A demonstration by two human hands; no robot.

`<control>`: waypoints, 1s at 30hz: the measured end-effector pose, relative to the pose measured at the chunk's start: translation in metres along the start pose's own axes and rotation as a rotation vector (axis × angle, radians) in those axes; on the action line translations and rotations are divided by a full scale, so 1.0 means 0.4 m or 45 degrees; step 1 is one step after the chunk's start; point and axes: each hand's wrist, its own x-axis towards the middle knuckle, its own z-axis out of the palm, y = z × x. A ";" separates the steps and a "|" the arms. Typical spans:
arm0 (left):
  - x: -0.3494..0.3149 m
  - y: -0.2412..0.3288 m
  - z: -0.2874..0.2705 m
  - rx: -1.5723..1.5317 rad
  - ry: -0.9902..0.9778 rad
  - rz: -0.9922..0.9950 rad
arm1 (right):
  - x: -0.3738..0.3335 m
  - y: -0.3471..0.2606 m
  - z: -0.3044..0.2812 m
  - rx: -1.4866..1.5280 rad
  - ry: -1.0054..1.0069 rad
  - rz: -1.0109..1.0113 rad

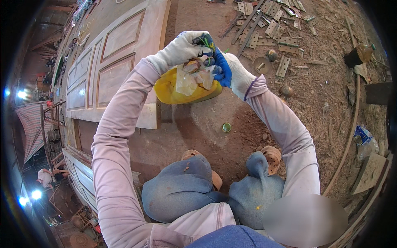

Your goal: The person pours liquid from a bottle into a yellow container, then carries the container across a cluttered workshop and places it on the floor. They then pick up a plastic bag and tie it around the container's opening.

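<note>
Both my hands wear white work gloves with blue coated fingers and meet above a yellow plastic container (188, 93). My left hand (184, 48) is closed, its fingers curled around a small piece with thin green strands (205, 40). Against it, my right hand (229, 71) is closed too, with bent fingers; what lies inside its grip is hidden. Crumpled clear plastic (191, 82) covers the container's mouth, with a brownish ring (192, 65) at its top, just below my fingers. On the ground nearer to me lies a round green cap (226, 127).
A panelled wooden door (120, 53) lies to the left, its edge near the container. Metal hinges (273, 29) and strips are scattered at the far right, with a round metal disc (261, 65) and a knob (286, 91) nearer. A dark cup-like container (359, 56) sits farther right.
</note>
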 end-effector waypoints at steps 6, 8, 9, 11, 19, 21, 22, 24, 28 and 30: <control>0.016 0.033 0.026 0.538 0.087 -0.006 | 0.007 -0.014 -0.010 0.053 -0.030 -0.031; 0.029 0.030 -0.008 0.432 -0.119 -0.122 | -0.002 -0.019 0.001 0.039 0.034 -0.063; 0.029 0.026 -0.020 0.264 -0.185 -0.200 | -0.022 -0.022 0.027 0.009 0.086 -0.078; 0.032 0.017 -0.041 0.081 -0.269 -0.299 | -0.031 -0.017 0.035 -0.123 0.088 -0.227; 0.037 0.011 -0.055 0.105 -0.296 -0.254 | -0.147 -0.025 0.067 -1.765 0.349 -1.627; 0.034 -0.021 -0.081 0.596 -0.378 0.183 | -0.164 -0.042 0.096 -2.157 0.233 -1.681; 0.037 -0.022 -0.077 0.650 -0.381 0.192 | -0.155 -0.046 0.088 -2.322 0.260 -1.760; 0.040 -0.012 -0.073 0.766 -0.380 0.203 | -0.135 -0.046 0.075 -2.645 0.302 -1.920; 0.044 -0.012 -0.072 0.738 -0.397 0.184 | -0.138 -0.043 0.088 -2.446 0.261 -1.769; 0.042 -0.003 -0.075 0.845 -0.399 0.182 | -0.126 -0.039 0.078 -2.046 0.241 -1.722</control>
